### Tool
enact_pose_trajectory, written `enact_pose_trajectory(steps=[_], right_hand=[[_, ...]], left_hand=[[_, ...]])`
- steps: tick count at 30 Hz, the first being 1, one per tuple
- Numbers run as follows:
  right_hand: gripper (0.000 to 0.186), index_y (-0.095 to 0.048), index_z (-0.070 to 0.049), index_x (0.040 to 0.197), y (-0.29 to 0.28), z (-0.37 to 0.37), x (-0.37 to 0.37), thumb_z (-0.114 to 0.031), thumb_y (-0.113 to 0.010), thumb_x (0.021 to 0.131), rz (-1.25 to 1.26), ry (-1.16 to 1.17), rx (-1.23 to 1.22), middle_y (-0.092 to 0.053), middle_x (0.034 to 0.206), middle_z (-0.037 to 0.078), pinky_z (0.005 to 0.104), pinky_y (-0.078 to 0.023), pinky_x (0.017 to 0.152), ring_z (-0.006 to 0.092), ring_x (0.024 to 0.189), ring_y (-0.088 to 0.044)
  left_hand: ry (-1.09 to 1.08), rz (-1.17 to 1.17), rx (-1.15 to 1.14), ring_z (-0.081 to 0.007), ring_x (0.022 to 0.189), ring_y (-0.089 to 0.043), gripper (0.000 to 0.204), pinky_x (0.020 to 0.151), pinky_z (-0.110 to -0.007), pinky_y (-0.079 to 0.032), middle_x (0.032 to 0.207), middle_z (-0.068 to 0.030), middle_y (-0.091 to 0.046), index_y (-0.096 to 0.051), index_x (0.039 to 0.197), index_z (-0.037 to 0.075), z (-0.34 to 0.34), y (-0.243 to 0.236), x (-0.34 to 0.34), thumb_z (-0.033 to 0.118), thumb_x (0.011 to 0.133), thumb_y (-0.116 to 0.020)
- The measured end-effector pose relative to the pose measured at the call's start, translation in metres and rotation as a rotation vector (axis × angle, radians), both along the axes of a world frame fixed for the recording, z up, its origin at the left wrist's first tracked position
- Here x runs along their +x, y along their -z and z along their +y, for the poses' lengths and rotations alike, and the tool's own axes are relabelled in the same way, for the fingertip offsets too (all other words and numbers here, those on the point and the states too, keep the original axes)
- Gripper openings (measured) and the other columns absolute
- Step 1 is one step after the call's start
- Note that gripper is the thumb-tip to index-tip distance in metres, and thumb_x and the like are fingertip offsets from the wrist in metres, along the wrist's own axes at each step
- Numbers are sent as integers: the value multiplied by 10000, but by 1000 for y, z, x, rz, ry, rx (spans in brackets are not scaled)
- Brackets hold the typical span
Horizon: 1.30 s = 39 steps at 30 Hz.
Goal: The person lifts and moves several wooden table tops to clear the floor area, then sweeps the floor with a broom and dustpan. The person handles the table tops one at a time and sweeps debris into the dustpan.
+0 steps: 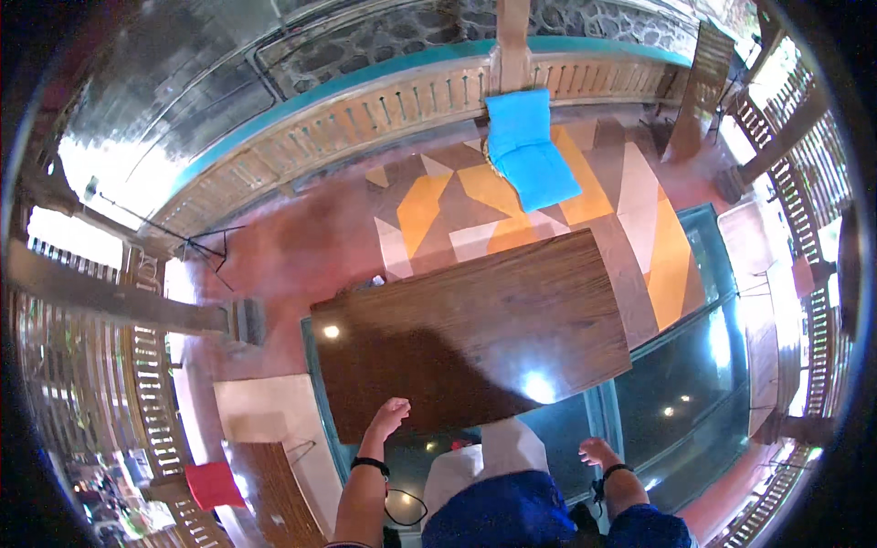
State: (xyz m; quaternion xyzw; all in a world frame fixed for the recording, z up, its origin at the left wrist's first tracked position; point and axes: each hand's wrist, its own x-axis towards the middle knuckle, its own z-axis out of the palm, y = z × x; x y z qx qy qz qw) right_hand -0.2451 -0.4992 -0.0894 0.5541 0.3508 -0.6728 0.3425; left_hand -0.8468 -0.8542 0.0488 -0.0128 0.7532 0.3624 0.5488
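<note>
My left hand (391,416), fingers loosely curled with nothing visible in them, hovers over the near left part of a dark wooden tabletop (475,320); touching cannot be told. My right hand (596,454), also curled and seemingly empty, hangs just beyond the table's near edge, over dark glass panels (671,402). Both wrists wear black bands, and a dark cord loop hangs beside the left one. Between my arms are my legs in pale fabric (512,447), with blue clothing (493,511) below.
A blue-cushioned seat (534,164) stands beyond the table on a patterned rug (416,215). Tripods (206,247), wooden posts (137,301) and railings (365,110) surround me. At lower left are a pale board (260,402), a wooden bench (279,493) and a red cushion (212,486).
</note>
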Motion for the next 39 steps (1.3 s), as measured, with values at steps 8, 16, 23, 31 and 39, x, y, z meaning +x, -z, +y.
enact_pose_trajectory(steps=[8,16,23,31,39], right_hand=[[468,-349,-213,1326,-35,-13,-177,-349,-561,932,-151,334,246,-383,1417,94,535,-502,807,312,1161,-512],[864,22,-294,1490,75,-77,-250,-351,-619,914,-200,978,290,-264,1527,110,574,-434,909,397,1341,-319],[829,-68,-330,1493,103,-128,-288,-423,-633,893,-118,1304,326,-243,1533,53,594,-276,1013,317,1345,-322],[869,-9,-382,1507,96,-133,-306,-425,-630,900,-245,1345,464,-233,1546,24,532,-327,998,300,1333,-335],[825,-58,-375,1511,86,-127,-274,-387,-627,913,-166,1233,607,-265,1532,-5,383,-415,901,251,1266,-409]], left_hand=[[365,498,216,-184,939,-638,252,841,-330,-504,1022,-99,-659,-600,1061,37,140,98,-155,241,916,-630],[789,1041,394,-365,1200,-486,362,1013,-472,-387,1249,-169,-528,-582,1003,92,318,209,-237,239,734,-775],[882,748,280,-331,1012,-598,366,854,-434,-446,965,-142,-642,-540,947,116,382,256,-250,308,742,-774],[893,662,336,-254,921,-608,314,824,-370,-461,941,-94,-628,-533,914,87,369,271,-256,240,769,-766],[790,564,420,-236,916,-610,226,832,-358,-467,886,-89,-644,-600,867,64,341,222,-268,166,752,-765]])
